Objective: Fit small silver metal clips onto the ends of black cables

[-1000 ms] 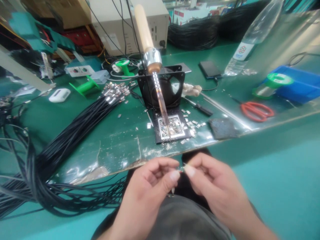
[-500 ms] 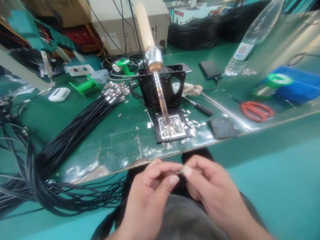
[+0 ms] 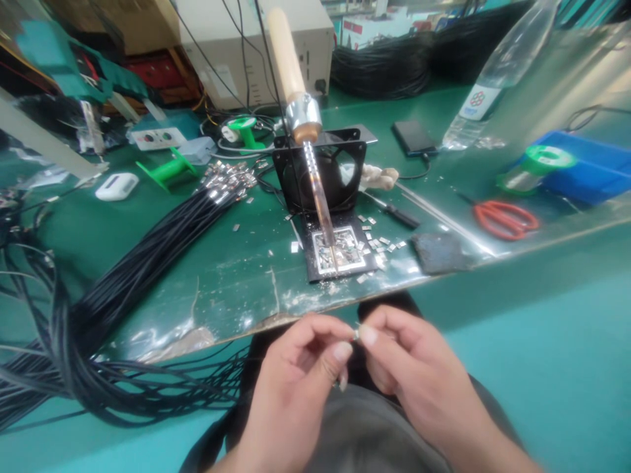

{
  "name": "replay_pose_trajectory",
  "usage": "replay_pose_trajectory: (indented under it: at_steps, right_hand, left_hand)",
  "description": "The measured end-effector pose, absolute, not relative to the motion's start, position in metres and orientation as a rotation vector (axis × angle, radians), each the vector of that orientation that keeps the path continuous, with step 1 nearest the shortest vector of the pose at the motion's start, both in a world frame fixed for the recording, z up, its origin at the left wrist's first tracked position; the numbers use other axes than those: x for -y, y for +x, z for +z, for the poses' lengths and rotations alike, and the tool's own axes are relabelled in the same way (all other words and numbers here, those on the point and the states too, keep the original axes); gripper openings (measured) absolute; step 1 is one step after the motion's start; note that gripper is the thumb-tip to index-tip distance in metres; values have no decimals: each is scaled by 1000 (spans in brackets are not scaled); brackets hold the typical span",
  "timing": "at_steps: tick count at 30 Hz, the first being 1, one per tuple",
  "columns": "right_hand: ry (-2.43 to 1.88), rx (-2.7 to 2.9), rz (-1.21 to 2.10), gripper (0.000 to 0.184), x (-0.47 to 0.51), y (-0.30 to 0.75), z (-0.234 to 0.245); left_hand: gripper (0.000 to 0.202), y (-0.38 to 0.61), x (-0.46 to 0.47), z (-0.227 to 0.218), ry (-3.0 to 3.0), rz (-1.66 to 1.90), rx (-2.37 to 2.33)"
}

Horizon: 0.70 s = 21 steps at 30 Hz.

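Over my lap, below the bench edge, my hands meet fingertip to fingertip. My right hand (image 3: 414, 361) pinches a small light-coloured metal piece (image 3: 356, 334) between thumb and index finger. Its exact kind is too small to tell. My left hand (image 3: 300, 378) is curled, with its index fingertip against the same piece and its thumb just below. What else lies within the left fingers is hidden. Ahead on the bench, a wooden-handled soldering iron (image 3: 318, 177) slants tip-down over a white-rimmed tray (image 3: 362, 266) of small metal bits.
Black cables (image 3: 142, 263) with metal ends cross the left side. A black fan (image 3: 352, 174) stands behind the iron. Small metal pieces (image 3: 392, 247) lie scattered beside the tray. Orange-handled scissors (image 3: 507, 220), a solder spool (image 3: 537, 167) and a blue bin (image 3: 586, 167) are at right.
The fingertips have shifted slightly, and the small metal piece between them shows more clearly. My left thumb and index finger are a little farther apart. The bench things are unchanged.
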State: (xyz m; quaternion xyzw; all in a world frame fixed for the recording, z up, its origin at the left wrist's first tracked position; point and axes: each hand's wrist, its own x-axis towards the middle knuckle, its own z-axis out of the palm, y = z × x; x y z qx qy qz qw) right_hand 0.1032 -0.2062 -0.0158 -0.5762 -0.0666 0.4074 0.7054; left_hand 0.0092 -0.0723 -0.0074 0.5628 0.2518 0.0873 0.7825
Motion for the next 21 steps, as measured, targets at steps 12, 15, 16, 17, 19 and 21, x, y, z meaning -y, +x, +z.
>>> replay_pose_trajectory:
  at_steps: [12, 15, 16, 17, 19, 21]
  right_hand:
    - [-1308, 158, 920, 42, 209, 105, -13]
    - [-1314, 179, 920, 41, 209, 104, -13]
    - [-1317, 183, 918, 41, 210, 104, -13]
    - [-1321, 185, 914, 41, 210, 104, -13]
    - [-1334, 189, 895, 41, 211, 104, -12]
    - [-1354, 201, 855, 40, 212, 103, -11]
  left_hand:
    - [10, 13, 74, -2, 1175, 160, -575]
    - [10, 13, 74, 0, 1196, 163, -583]
    - [10, 12, 74, 0, 1201, 165, -584]
    - [12, 12, 74, 1, 1204, 170, -587]
    - [19, 12, 73, 1, 1212, 168, -599]
    - [21, 11, 71, 1, 1235, 138, -618]
